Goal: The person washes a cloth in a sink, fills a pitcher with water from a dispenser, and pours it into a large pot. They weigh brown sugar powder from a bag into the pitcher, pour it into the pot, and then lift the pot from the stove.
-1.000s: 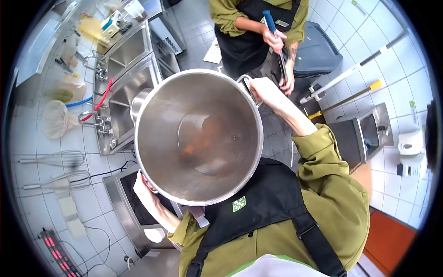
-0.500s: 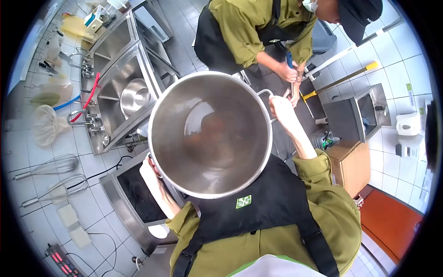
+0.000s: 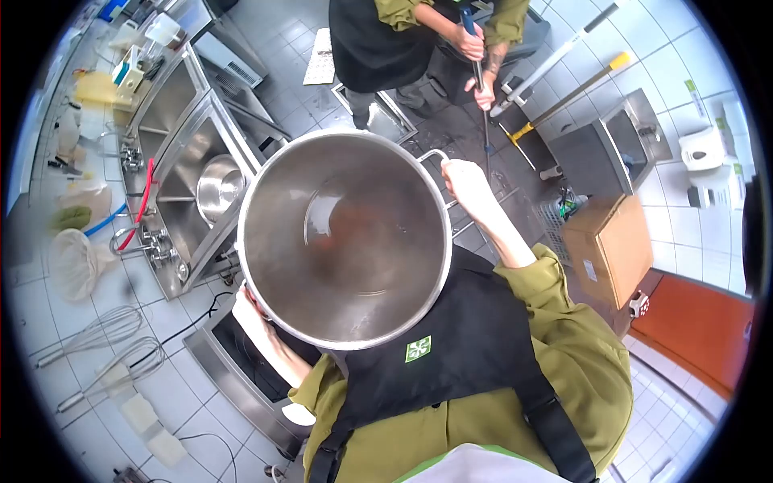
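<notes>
A large steel stockpot (image 3: 266,193), seen from above into its shiny inside, is held up close before my black apron (image 3: 483,322). My right hand (image 3: 467,187) is wrapped round the wire handle on the pot's far right side. At the lower left, my left hand (image 3: 251,312) grips the opposite handle, which the pot's rim partly hides. Brownish reflections show on the pot's bottom.
A co-worker (image 3: 382,48) stands ahead, holding a blue-gripped pole (image 3: 480,76) to the wet floor. Left are steel sinks (image 3: 173,193) with a bowl (image 3: 220,189) inside, and a cooktop (image 3: 241,362). A cardboard box (image 3: 608,249) stands right, near an orange-red surface (image 3: 692,326).
The pot and both my hands have shifted left in view, still gripping. The co-worker appears higher and further left, with an open floor grate now showing by their feet.
</notes>
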{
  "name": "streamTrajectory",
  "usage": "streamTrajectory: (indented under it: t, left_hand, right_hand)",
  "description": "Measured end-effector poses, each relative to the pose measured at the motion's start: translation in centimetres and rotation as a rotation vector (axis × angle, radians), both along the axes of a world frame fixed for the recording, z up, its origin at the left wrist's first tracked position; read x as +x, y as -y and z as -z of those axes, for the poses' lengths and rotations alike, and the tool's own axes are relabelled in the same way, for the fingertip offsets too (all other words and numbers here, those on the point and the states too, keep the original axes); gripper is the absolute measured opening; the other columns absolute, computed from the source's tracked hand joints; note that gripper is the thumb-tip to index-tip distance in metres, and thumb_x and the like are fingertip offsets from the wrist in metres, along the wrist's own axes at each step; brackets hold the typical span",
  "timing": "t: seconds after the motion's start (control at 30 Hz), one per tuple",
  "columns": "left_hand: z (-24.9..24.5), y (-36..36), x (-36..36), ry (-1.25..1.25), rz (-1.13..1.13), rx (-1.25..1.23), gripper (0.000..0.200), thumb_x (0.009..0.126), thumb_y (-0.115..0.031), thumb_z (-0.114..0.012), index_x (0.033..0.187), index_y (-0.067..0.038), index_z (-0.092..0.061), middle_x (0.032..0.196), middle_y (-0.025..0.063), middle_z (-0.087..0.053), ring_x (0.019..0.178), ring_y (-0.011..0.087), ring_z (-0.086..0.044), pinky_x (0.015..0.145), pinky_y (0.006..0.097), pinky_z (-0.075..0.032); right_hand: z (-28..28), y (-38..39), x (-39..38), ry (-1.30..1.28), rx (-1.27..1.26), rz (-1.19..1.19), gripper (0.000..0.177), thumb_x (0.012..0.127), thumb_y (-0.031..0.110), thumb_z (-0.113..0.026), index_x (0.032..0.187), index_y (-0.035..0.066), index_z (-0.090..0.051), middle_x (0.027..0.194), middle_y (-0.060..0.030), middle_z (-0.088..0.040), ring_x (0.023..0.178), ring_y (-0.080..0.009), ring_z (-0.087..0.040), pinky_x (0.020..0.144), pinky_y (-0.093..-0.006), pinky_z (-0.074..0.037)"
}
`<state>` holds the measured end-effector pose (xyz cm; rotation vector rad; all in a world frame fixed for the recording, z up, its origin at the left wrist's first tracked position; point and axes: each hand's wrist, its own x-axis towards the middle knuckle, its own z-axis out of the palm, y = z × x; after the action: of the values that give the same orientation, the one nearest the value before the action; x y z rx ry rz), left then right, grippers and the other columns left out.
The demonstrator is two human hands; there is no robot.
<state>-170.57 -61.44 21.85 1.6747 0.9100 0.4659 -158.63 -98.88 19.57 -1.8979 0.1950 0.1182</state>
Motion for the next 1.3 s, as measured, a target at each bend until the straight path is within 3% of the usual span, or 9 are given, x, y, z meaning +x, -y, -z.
streamTrajectory:
  t: [0.43,0.57,0.63,0.73,0.9,0.97,1.13,1.23,1.3]
  left_hand:
    - [0.6,-3.0,4.6,-0.054,-0.083,-0.074,0.031,0.084,-0.025,-0.049,0.058,-0.008,-0.052,0.046,-0.0059,-0.037,0.039,0.0049,-0.030,0.038,0.0216,-0.020]
    - [0.5,-3.5,6.3,-0.028,-0.068,-0.029,0.031,0.085,-0.027,-0.046,0.078,-0.002,-0.061,0.053,-0.0051,-0.042,0.043,0.0044,-0.032,0.040,0.0204,-0.024]
    - [1.9,-5.3,6.2,-0.043,-0.053,-0.059,0.034,0.086,-0.029,-0.044,0.087,0.001,-0.062,0.060,-0.0020,-0.048,0.049,0.0074,-0.040,0.045,0.0221,-0.031]
    - [0.7,-4.7,7.6,-0.044,-0.120,-0.080,0.035,0.086,-0.030,-0.044,0.084,0.001,-0.061,0.065,0.0006,-0.052,0.058,0.0106,-0.046,0.051,0.0248,-0.037]
    - [0.0,-4.9,8.7,0.003,-0.090,-0.008,0.033,0.085,-0.029,-0.047,0.072,-0.001,-0.058,0.061,-0.0009,-0.049,0.053,0.0085,-0.042,0.047,0.0248,-0.033]
    - [0.3,-5.0,9.0,0.002,-0.066,-0.009,0.032,0.085,-0.029,-0.047,0.073,-0.001,-0.058,0.062,-0.0004,-0.050,0.054,0.0089,-0.043,0.049,0.0249,-0.034]
    - [0.3,-3.5,7.4,-0.020,-0.038,-0.013,0.032,0.085,-0.029,-0.047,0.076,0.000,-0.059,0.065,0.0008,-0.052,0.057,0.0098,-0.045,0.052,0.0253,-0.036]
    - [0.3,-2.2,5.9,-0.041,-0.014,-0.019,0.033,0.085,-0.029,-0.047,0.077,0.000,-0.059,0.067,0.0015,-0.053,0.058,0.0104,-0.046,0.054,0.0255,-0.037]
    - [0.0,-0.5,5.0,-0.046,0.001,-0.021,0.033,0.085,-0.029,-0.047,0.078,0.000,-0.059,0.068,0.0020,-0.054,0.060,0.0108,-0.047,0.055,0.0256,-0.037]
  right_hand:
    - [-0.6,-2.8,5.7,0.087,-0.076,-0.063,0.031,0.084,0.020,-0.044,0.066,-0.004,-0.052,0.062,-0.0192,-0.052,0.056,-0.0328,-0.050,0.055,-0.0367,-0.039]
    - [-0.1,-3.9,9.2,0.049,-0.092,-0.086,0.026,0.083,0.020,-0.046,0.076,-0.003,-0.055,0.067,-0.0196,-0.055,0.060,-0.0333,-0.053,0.056,-0.0379,-0.041]
    - [-0.4,-4.6,10.6,0.076,0.087,-0.032,0.030,0.085,0.024,-0.046,0.062,0.005,-0.048,0.051,0.0038,-0.039,0.047,-0.0052,-0.035,0.044,-0.0224,-0.029]
    - [-1.6,-5.5,11.9,0.130,0.016,-0.027,0.031,0.084,0.024,-0.047,0.061,0.004,-0.048,0.050,0.0024,-0.039,0.048,-0.0061,-0.035,0.044,-0.0238,-0.029]
    - [-2.2,-5.5,12.4,0.212,-0.004,-0.045,0.026,0.083,0.024,-0.045,0.070,0.002,-0.049,0.060,-0.0058,-0.045,0.057,-0.0163,-0.043,0.052,-0.0306,-0.035]
    - [-3.3,-5.0,12.2,0.117,-0.050,-0.090,0.024,0.083,0.021,-0.044,0.093,0.002,-0.055,0.082,-0.0186,-0.057,0.075,-0.0340,-0.055,0.066,-0.0384,-0.043]
    - [-3.0,-2.4,10.6,0.115,-0.110,-0.083,0.025,0.083,0.024,-0.042,0.079,0.003,-0.054,0.061,-0.0163,-0.053,0.059,-0.0307,-0.054,0.057,-0.0397,-0.041]
    - [-3.8,-0.3,8.1,0.199,-0.185,-0.081,0.026,0.083,0.025,-0.042,0.082,0.003,-0.056,0.063,-0.0161,-0.055,0.059,-0.0286,-0.054,0.056,-0.0388,-0.041]
    - [-4.1,1.5,6.5,0.130,-0.011,-0.010,0.031,0.084,0.028,-0.044,0.068,0.002,-0.051,0.055,-0.0060,-0.047,0.053,-0.0159,-0.043,0.051,-0.0317,-0.036]
